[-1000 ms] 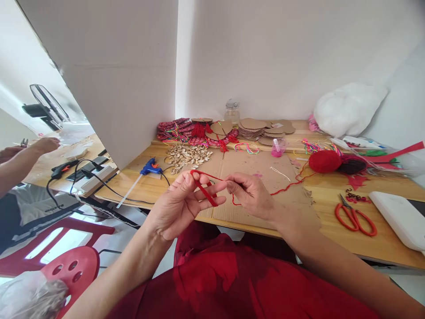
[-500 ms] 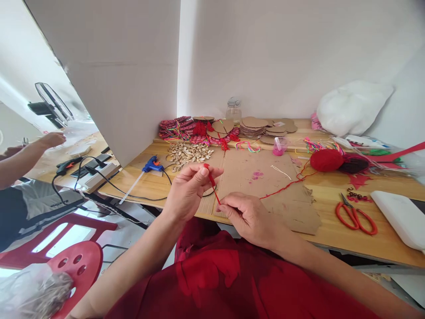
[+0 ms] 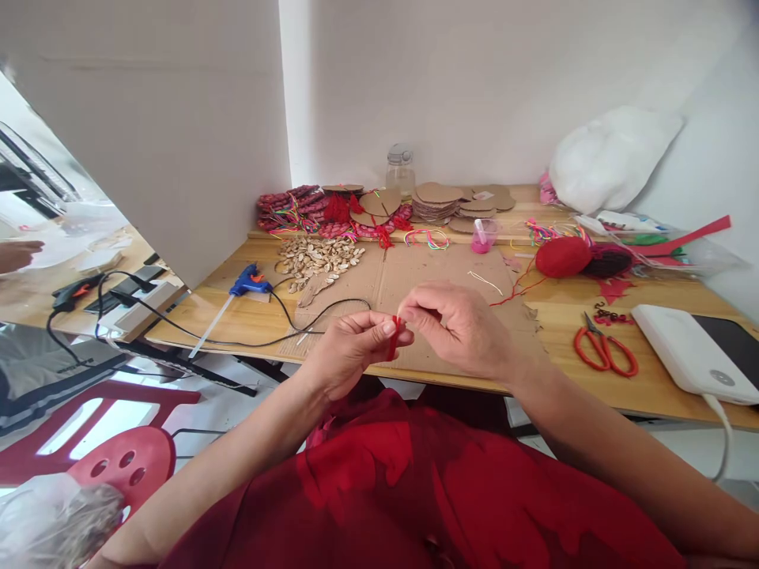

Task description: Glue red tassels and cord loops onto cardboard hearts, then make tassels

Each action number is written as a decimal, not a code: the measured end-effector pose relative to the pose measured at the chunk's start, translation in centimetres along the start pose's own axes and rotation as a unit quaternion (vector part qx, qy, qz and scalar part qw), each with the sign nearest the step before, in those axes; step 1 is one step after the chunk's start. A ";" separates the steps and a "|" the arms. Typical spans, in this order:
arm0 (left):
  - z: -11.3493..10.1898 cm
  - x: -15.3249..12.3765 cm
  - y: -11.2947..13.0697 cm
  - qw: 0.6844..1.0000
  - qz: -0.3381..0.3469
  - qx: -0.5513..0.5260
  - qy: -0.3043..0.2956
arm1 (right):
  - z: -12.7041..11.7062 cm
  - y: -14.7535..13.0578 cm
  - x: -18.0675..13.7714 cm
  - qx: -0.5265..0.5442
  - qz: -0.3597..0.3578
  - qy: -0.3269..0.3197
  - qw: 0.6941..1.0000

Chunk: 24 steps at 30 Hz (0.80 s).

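Note:
My left hand (image 3: 349,348) and my right hand (image 3: 456,324) meet over the near edge of the wooden table (image 3: 622,316). Both pinch a small bundle of red yarn (image 3: 394,338) between their fingertips. A red strand (image 3: 515,289) runs across a flat cardboard sheet (image 3: 439,276) to a red yarn ball (image 3: 563,257) at the right. My lap is covered in red cloth.
A blue glue gun (image 3: 249,280) with a black cord, a pile of pale seeds (image 3: 317,254), stacked cardboard shapes (image 3: 439,201), red scissors (image 3: 605,352), a white device (image 3: 685,352) and a white bag (image 3: 610,162) lie on the table. Another person's hand (image 3: 17,254) shows at far left.
My hands came together; the right hand rose from the table edge to meet the left, and the yarn is now bunched between both. The view shifted right and down.

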<state>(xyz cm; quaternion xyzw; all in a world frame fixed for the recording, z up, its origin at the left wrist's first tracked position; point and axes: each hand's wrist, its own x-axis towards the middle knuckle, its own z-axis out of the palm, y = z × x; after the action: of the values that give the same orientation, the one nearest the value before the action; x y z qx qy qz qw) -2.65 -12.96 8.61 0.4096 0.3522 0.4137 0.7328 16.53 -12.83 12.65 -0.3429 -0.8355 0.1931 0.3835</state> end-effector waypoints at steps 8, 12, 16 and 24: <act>0.4 -0.2 0.2 0.998 -0.053 -0.009 -0.026 | 0.0 1.7 0.2 0.007 0.023 0.027 0.999; 0.3 0.0 0.5 0.998 -0.051 -0.044 -0.018 | 0.8 3.1 0.0 0.083 0.085 0.030 0.992; 0.4 0.1 1.4 0.996 -0.043 -0.071 -0.022 | 2.2 4.5 -0.6 0.250 0.142 -0.001 0.958; 0.6 0.2 2.7 0.994 -0.015 -0.103 -0.017 | 4.2 5.7 -2.4 0.549 0.281 -0.006 0.787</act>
<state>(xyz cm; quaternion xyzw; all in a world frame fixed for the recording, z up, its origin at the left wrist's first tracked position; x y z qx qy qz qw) -2.88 -12.15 11.24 0.3335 0.3010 0.4297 0.7833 16.84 -10.85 5.41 -0.2930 -0.4576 0.7204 0.4311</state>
